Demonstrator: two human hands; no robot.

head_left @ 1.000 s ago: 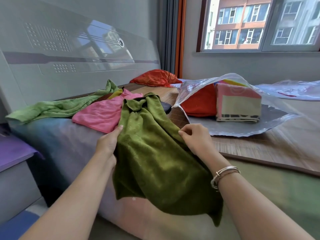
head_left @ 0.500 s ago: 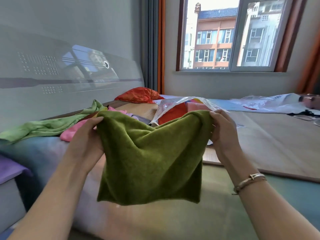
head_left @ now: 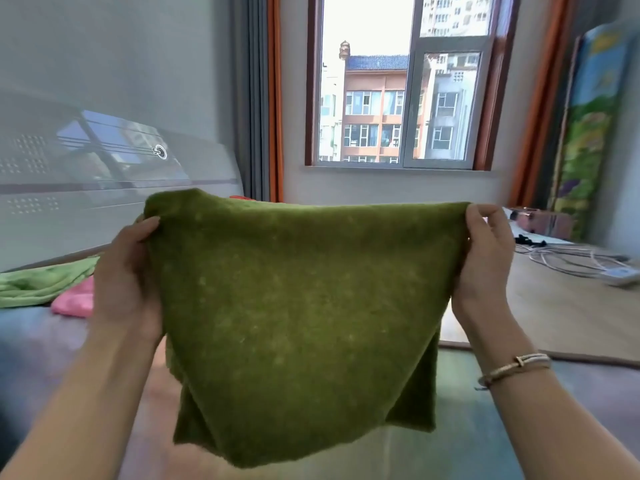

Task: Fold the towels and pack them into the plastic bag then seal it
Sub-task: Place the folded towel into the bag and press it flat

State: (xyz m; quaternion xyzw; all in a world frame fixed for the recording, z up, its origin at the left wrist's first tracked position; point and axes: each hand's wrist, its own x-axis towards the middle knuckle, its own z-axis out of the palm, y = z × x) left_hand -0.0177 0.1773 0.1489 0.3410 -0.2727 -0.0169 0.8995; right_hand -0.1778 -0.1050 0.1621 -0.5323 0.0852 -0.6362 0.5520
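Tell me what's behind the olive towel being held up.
Past the olive towel, only an orange sliver shows above its top edge; the bed directly behind is covered, so the plastic bag cannot be seen.

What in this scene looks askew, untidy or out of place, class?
The olive green terry towel, held up at its top corners by the left hand and right hand, hangs unevenly, its bottom edge slanted. Behind, a light green towel and a pink towel lie crumpled, unfolded, on the bed.
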